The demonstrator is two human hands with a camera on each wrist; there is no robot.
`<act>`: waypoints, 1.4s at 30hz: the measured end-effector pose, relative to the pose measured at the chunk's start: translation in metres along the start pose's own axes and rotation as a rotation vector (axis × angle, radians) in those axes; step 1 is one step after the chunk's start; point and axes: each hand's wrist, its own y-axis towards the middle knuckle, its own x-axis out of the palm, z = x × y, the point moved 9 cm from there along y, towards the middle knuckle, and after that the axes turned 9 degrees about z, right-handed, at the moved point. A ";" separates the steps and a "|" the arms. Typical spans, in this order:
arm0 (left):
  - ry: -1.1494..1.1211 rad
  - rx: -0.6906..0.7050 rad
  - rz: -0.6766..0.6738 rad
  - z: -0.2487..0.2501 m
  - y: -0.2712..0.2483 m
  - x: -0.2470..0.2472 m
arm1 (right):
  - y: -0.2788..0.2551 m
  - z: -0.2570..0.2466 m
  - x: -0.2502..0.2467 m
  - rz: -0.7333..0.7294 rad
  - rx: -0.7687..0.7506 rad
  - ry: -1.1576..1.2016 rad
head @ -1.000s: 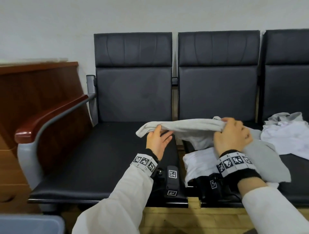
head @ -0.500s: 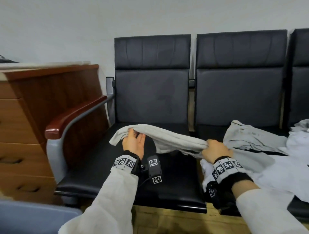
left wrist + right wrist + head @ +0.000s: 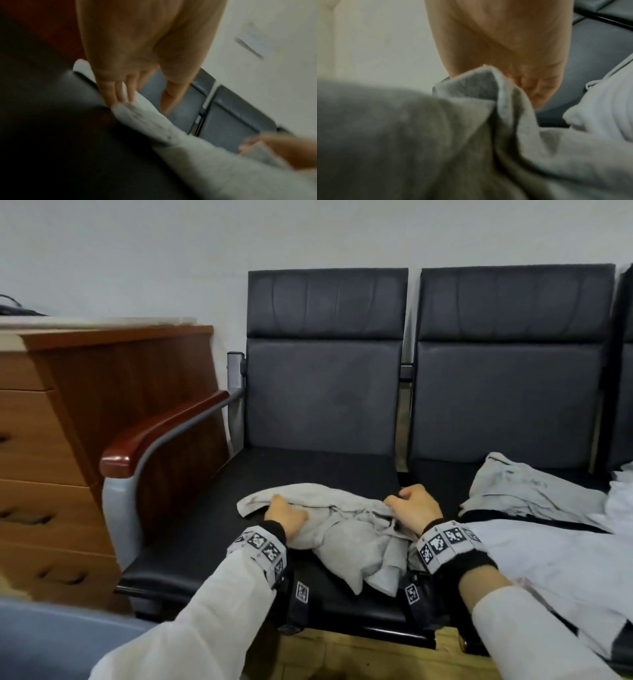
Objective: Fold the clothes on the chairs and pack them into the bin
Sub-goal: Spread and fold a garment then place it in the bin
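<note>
A crumpled light grey garment (image 3: 346, 529) lies on the seat of the left black chair (image 3: 308, 470). My left hand (image 3: 284, 513) rests on its left end; in the left wrist view its fingers (image 3: 120, 93) lie straight on the cloth's (image 3: 197, 155) edge, the thumb held apart. My right hand (image 3: 414, 508) is at the garment's right end, fingers curled, gripping a raised fold of the grey garment (image 3: 488, 86). The blue-grey bin (image 3: 51, 638) shows at the bottom left corner.
More clothes lie on the middle chair: a grey piece (image 3: 531, 494) and a white one (image 3: 565, 563). A wooden drawer cabinet (image 3: 51, 440) stands left of the chairs, behind the wood-topped armrest (image 3: 157, 436). The wall is close behind the backrests.
The grey garment, held stretched in the air between both hands, has travelled left and come down onto the left chair's seat. My left hand's fingers have straightened on it.
</note>
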 end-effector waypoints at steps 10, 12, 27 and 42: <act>0.398 0.281 -0.002 -0.004 -0.002 -0.007 | -0.009 0.005 0.017 -0.248 -0.058 -0.325; 0.349 0.326 0.128 0.004 -0.002 -0.021 | -0.006 0.008 0.017 -0.253 -0.007 -0.160; 0.321 0.151 0.119 -0.012 0.022 -0.047 | 0.023 0.039 -0.026 -0.023 0.355 1.037; -0.606 -0.244 -0.182 0.022 -0.022 -0.012 | -0.009 -0.032 -0.001 -0.026 -0.179 0.314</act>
